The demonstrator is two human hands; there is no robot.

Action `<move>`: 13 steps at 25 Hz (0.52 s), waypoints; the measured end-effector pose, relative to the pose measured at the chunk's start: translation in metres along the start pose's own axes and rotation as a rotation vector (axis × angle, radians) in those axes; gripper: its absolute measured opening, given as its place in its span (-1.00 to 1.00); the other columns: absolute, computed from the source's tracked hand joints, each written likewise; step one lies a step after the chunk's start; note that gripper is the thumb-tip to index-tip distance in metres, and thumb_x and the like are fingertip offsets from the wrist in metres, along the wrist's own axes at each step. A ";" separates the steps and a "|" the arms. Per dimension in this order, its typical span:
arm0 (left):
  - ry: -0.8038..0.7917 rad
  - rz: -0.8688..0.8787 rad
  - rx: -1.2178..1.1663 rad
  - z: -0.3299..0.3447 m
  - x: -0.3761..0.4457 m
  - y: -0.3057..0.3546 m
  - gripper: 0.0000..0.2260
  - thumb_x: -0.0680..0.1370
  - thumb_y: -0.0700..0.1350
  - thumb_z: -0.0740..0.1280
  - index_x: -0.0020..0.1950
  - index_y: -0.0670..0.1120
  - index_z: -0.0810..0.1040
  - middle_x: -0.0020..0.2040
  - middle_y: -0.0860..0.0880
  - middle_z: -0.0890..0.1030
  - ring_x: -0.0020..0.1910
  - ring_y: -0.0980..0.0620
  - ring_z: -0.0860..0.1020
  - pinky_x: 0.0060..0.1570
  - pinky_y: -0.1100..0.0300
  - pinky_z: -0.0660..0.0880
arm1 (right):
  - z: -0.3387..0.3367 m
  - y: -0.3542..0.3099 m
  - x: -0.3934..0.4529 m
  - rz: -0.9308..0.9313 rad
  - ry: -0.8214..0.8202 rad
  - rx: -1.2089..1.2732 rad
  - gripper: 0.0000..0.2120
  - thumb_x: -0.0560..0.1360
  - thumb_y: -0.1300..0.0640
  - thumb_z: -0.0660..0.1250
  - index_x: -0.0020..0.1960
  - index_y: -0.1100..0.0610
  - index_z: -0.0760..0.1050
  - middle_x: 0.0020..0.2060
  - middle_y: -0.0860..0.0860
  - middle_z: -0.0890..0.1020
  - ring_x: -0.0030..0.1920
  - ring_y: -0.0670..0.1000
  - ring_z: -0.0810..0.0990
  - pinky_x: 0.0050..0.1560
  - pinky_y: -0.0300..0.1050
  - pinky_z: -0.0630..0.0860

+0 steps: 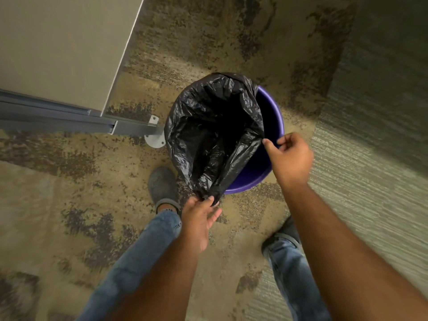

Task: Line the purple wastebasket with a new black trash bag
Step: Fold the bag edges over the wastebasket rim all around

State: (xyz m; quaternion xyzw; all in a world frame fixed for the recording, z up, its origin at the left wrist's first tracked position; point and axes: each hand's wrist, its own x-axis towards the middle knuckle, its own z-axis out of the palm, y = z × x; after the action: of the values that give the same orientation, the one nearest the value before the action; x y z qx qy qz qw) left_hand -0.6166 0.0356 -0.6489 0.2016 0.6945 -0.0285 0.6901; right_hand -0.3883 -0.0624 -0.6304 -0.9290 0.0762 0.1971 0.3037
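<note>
Patterned carpet (69,158) surrounds the purple wastebasket (274,117); left hand (200,218) pinches the black trash bag (208,126) at its near edge, right hand (289,156) pinches its right edge.

I have one view only, from a wide-angle camera worn on my head. It looks steeply down from standing height at the carpet (231,42), taking in my forearms, my legs and the wastebasket (273,126) just ahead of my feet.
</note>
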 end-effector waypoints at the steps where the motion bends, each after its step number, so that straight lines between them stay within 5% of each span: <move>1: -0.029 -0.035 -0.011 0.002 0.000 -0.002 -0.89 0.61 -0.30 0.41 0.12 -0.18 0.57 -0.02 -0.11 0.79 0.02 -0.08 0.76 -0.06 0.04 0.72 | 0.001 -0.004 0.005 0.013 -0.002 -0.023 -0.72 0.47 -0.11 0.57 -0.16 0.03 0.56 -0.37 -0.11 0.60 -0.39 -0.11 0.52 -0.26 -0.07 0.63; 5: -0.097 -0.131 -0.071 0.014 0.002 -0.005 -0.78 0.60 -0.33 0.42 0.22 -0.24 0.52 0.01 -0.20 0.78 0.02 -0.12 0.78 -0.09 0.04 0.71 | 0.009 -0.022 0.004 -0.057 -0.072 -0.096 -0.63 0.58 -0.24 0.36 -0.08 0.04 0.72 -0.37 -0.14 0.67 -0.31 -0.02 0.70 -0.22 -0.02 0.70; 9: -0.112 -0.169 -0.027 0.024 -0.001 -0.007 -0.79 0.57 -0.32 0.45 0.19 -0.26 0.56 -0.09 -0.18 0.78 -0.13 -0.06 0.78 -0.16 0.10 0.70 | 0.027 -0.034 0.006 0.070 -0.305 -0.019 -0.54 0.65 -0.14 0.34 0.46 0.07 0.53 -0.02 -0.03 0.76 -0.04 0.11 0.76 0.00 0.10 0.71; 11: -0.128 -0.186 0.034 0.030 -0.005 -0.008 -0.80 0.58 -0.29 0.45 0.19 -0.26 0.58 -0.04 -0.18 0.77 -0.16 -0.02 0.77 -0.21 0.12 0.69 | 0.033 -0.038 0.011 0.266 -0.398 0.114 -0.46 0.65 -0.08 0.38 0.57 0.06 0.37 0.02 0.00 0.71 -0.24 0.06 0.70 -0.27 -0.04 0.65; 13: -0.126 -0.201 0.100 0.039 -0.007 -0.011 -0.79 0.59 -0.26 0.45 0.20 -0.26 0.59 0.01 -0.19 0.76 -0.17 -0.01 0.76 -0.25 0.13 0.68 | 0.030 -0.042 0.013 0.395 -0.513 0.174 -0.58 0.64 -0.03 0.42 0.45 0.05 0.46 -0.12 -0.02 0.64 -0.40 -0.03 0.53 -0.48 -0.22 0.43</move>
State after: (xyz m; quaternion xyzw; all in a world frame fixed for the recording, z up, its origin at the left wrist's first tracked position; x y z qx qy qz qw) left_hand -0.5835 0.0110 -0.6464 0.1629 0.6642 -0.1448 0.7151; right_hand -0.3749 -0.0109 -0.6359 -0.7871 0.1924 0.4721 0.3472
